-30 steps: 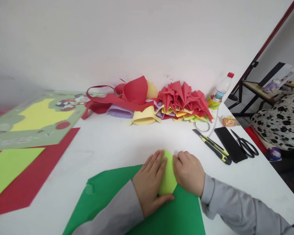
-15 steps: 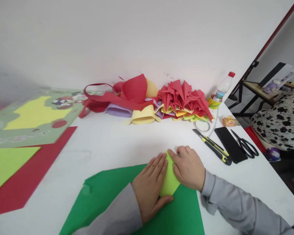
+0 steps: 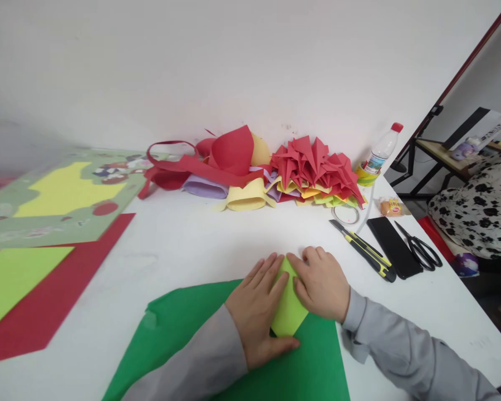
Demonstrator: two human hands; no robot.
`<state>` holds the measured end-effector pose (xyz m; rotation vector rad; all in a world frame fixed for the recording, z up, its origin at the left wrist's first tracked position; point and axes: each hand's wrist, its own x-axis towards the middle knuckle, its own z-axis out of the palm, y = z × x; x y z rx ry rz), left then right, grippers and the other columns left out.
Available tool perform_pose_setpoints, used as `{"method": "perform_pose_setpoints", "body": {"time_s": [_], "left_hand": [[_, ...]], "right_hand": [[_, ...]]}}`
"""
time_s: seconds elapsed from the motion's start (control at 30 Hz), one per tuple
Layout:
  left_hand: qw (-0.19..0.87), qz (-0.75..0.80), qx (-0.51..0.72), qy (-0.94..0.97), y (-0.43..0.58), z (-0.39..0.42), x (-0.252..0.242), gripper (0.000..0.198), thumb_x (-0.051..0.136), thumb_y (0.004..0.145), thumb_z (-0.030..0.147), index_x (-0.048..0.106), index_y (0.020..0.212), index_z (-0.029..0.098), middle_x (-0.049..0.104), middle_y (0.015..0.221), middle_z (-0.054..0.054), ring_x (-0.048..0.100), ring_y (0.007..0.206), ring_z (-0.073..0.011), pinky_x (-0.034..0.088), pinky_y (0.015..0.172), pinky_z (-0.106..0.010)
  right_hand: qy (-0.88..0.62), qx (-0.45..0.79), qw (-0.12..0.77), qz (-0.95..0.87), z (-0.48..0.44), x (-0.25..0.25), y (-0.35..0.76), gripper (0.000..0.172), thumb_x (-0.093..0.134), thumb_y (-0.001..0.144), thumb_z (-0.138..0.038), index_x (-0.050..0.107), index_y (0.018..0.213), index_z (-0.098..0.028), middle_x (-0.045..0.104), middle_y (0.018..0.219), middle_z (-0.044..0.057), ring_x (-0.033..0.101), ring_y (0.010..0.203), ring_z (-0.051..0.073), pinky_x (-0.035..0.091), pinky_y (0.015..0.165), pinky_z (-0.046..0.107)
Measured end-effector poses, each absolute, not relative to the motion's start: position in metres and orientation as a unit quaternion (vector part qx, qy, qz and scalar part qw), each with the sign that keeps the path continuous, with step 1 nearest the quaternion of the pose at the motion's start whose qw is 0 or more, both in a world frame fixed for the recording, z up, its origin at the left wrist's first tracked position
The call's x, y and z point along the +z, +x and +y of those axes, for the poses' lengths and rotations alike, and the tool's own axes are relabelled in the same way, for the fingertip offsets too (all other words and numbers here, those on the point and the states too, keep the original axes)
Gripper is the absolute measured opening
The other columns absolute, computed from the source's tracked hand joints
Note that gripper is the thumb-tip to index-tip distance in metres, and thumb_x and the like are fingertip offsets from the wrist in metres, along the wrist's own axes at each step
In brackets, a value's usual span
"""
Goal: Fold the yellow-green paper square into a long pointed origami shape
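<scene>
Folded lime paper piece lies over a large green sheet at the near side of the white counter, its narrow end toward the wall. Both hands on it. Left hand flat, fingers extended along the piece's left side, thumb spread out just below its near end; pressing, nothing gripped. Right hand partly curled, index finger reaching to the narrow end, thumb against the right edge; cannot tell whether it pinches the paper. To the right, well apart: utility knife, black flat object, scissors, side by side. Against the wall: spiky red folded paper, bottle with red cap.
</scene>
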<state>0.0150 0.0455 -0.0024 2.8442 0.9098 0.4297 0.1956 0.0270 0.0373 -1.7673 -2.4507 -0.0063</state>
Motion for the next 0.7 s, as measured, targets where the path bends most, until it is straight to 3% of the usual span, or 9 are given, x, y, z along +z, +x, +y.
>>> {"method": "perform_pose_setpoints", "body": {"time_s": [0.2,0.47,0.57,0.7], "left_hand": [[0.071,0.289,0.145,0.944,0.015,0.047,-0.003,0.102,0.062,0.059,0.072,0.045,0.131,0.003,0.035,0.147,-0.025,0.016,0.142,-0.0379,0.02,0.113,-0.055],[0.096,0.289,0.136,0.943,0.018,0.048,0.007,0.099,0.068,0.056,0.067,0.046,0.13,0.005,0.038,0.145,-0.024,0.022,0.14,-0.0371,0.02,0.114,-0.053],[0.073,0.296,0.124,0.944,0.017,0.044,0.007,0.098,0.07,0.054,0.064,0.049,0.128,0.004,0.039,0.144,-0.026,0.024,0.139,-0.0385,0.021,0.114,-0.053],[0.025,0.32,0.122,0.939,0.014,0.033,0.006,0.092,0.064,0.062,0.066,0.05,0.128,0.004,0.041,0.143,-0.026,0.027,0.138,-0.0388,0.024,0.112,-0.053]], "right_hand": [[-0.583,-0.004,0.053,-0.811,0.028,0.037,0.196,0.048,0.048,0.087,-0.03,0.044,0.134,-0.019,0.051,0.101,0.01,0.043,0.089,0.026,0.035,0.071,0.036],[-0.591,-0.037,0.043,-0.805,0.027,0.04,0.192,0.043,0.045,0.092,-0.035,0.046,0.131,-0.019,0.053,0.1,0.01,0.044,0.089,0.025,0.033,0.071,0.036],[-0.594,-0.043,0.041,-0.803,0.027,0.041,0.191,0.042,0.045,0.092,-0.035,0.046,0.131,-0.019,0.054,0.1,0.01,0.044,0.089,0.025,0.032,0.071,0.036],[-0.593,-0.046,0.036,-0.803,0.026,0.041,0.191,0.042,0.045,0.092,-0.034,0.046,0.131,-0.019,0.053,0.1,0.01,0.044,0.089,0.025,0.033,0.071,0.036]]}}
